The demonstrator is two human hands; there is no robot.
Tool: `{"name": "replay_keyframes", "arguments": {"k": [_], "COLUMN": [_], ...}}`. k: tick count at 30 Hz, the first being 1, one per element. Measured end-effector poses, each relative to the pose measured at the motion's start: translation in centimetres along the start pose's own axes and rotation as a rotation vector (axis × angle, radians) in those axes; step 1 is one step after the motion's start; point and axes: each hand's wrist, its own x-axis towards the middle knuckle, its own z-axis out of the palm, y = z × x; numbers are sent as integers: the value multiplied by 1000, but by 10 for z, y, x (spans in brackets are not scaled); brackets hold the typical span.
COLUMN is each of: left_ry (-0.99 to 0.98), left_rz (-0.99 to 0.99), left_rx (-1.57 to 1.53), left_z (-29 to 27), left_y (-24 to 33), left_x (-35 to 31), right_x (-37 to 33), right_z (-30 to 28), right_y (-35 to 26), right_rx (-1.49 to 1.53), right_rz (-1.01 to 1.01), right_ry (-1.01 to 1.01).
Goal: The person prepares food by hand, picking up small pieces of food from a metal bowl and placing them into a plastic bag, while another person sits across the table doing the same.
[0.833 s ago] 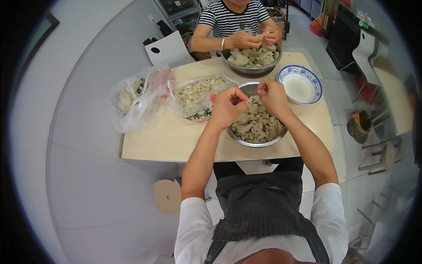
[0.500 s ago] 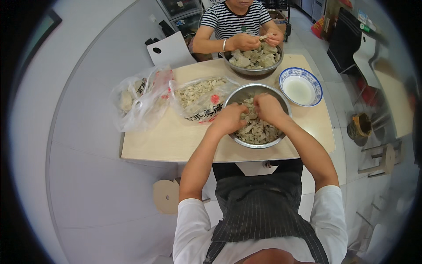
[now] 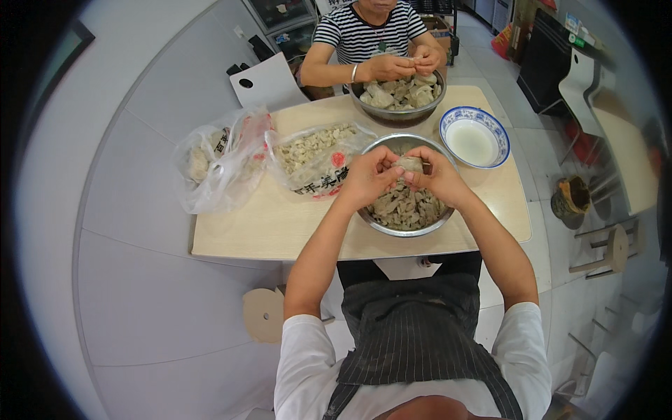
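Observation:
My left hand point(image 3: 372, 175) and my right hand point(image 3: 435, 175) meet over a steel bowl point(image 3: 453, 215). Between their fingertips they pinch a soft, pale grey-green piece of food point(image 3: 411, 165); its kind is not clear. Torn grey-green shreds point(image 3: 406, 206) fill the bowl beneath. Left of the bowl lies a clear plastic bag point(image 3: 308, 176) of pale small pieces point(image 3: 315, 148). To the right stands a white bowl with a blue patterned rim point(image 3: 476, 140), holding a cloudy whitish liquid.
Across the table point(image 3: 280, 234) a person in a striped shirt point(image 3: 369, 35) works with both hands over another metal bowl point(image 3: 395, 117) of larger pale pieces. A second plastic bag point(image 3: 218, 164) lies far left. Stools point(image 3: 264, 315) and a bin point(image 3: 570, 199) stand on the floor.
My hands have risen out of the shreds and come together, now with a pale piece between the fingers. The other person's hands have shifted slightly over their bowl.

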Motion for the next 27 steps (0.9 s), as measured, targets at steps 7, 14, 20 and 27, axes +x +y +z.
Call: {"name": "replay_keyframes", "arguments": {"k": [7, 14, 20, 27], "left_ry": [228, 298, -22, 112], "left_rz": [213, -82, 49, 110], "left_rx": [413, 240, 93, 268], "left_z": [15, -15, 14, 18], "left_y": [6, -8, 5, -6], "left_x": [-5, -2, 0, 6], "right_x": [-4, -18, -25, -23], "right_z": [12, 7, 20, 15], "right_y": [5, 24, -1, 12], "right_rx": [-253, -122, -479, -387], "right_rz": [-104, -57, -230, -174], "right_ry": [212, 247, 315, 291]}}
